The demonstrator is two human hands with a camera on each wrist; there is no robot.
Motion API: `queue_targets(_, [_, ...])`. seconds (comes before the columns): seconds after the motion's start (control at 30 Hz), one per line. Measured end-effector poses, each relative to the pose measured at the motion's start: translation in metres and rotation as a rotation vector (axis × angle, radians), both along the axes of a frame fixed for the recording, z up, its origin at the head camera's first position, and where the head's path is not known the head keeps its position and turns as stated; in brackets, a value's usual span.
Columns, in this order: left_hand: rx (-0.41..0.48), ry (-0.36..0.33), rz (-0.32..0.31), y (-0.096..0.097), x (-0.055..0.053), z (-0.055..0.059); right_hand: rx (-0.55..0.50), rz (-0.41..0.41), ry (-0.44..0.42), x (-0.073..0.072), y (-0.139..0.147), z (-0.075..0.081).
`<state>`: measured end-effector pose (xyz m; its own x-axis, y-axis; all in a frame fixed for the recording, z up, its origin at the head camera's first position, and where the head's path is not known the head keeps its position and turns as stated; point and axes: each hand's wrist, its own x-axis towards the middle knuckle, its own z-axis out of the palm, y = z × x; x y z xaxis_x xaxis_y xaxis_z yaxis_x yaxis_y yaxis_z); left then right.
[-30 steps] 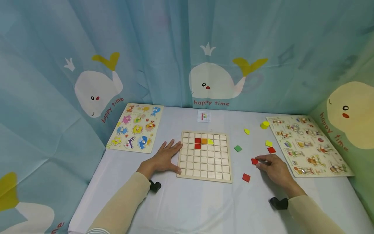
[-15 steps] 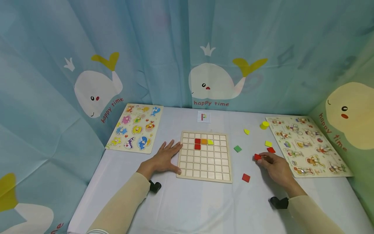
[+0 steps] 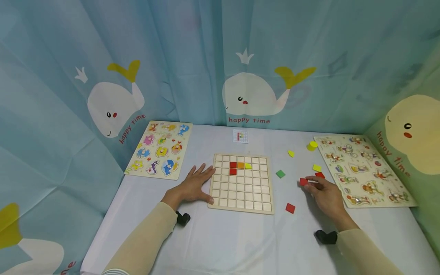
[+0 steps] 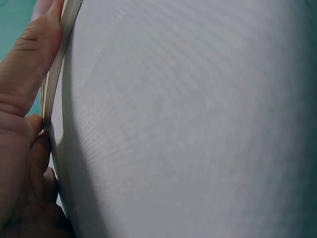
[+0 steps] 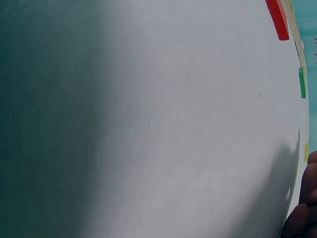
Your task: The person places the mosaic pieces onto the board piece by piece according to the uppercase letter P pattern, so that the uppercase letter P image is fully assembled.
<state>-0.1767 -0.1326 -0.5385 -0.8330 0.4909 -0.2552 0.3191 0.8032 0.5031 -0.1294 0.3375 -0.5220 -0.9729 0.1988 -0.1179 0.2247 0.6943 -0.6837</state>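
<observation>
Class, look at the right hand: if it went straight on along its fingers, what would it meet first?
Most likely the green tile, lying ahead of the red tile that the right hand pinches. Depth is unclear, so it might pass above.

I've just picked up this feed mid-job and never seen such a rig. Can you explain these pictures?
No machine here: a person works bare-handed. The wide picture comes from a head camera looking forward and down; the two close ones come from cameras on the left and right wrists. The left hand rests against a wooden grid board carrying red, orange and yellow tiles. The right hand has a red tile in its grip. Loose red, green and yellow pieces lie on the table, a small card sits behind the board, and a picture puzzle lies at each side.
</observation>
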Motion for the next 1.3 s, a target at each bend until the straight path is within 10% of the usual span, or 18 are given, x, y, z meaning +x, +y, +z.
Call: queue_targets(1.3, [-0.018,-0.021,-0.017,0.001,0.0,0.007,-0.125,0.002,0.192,-0.026,-0.088,0.023])
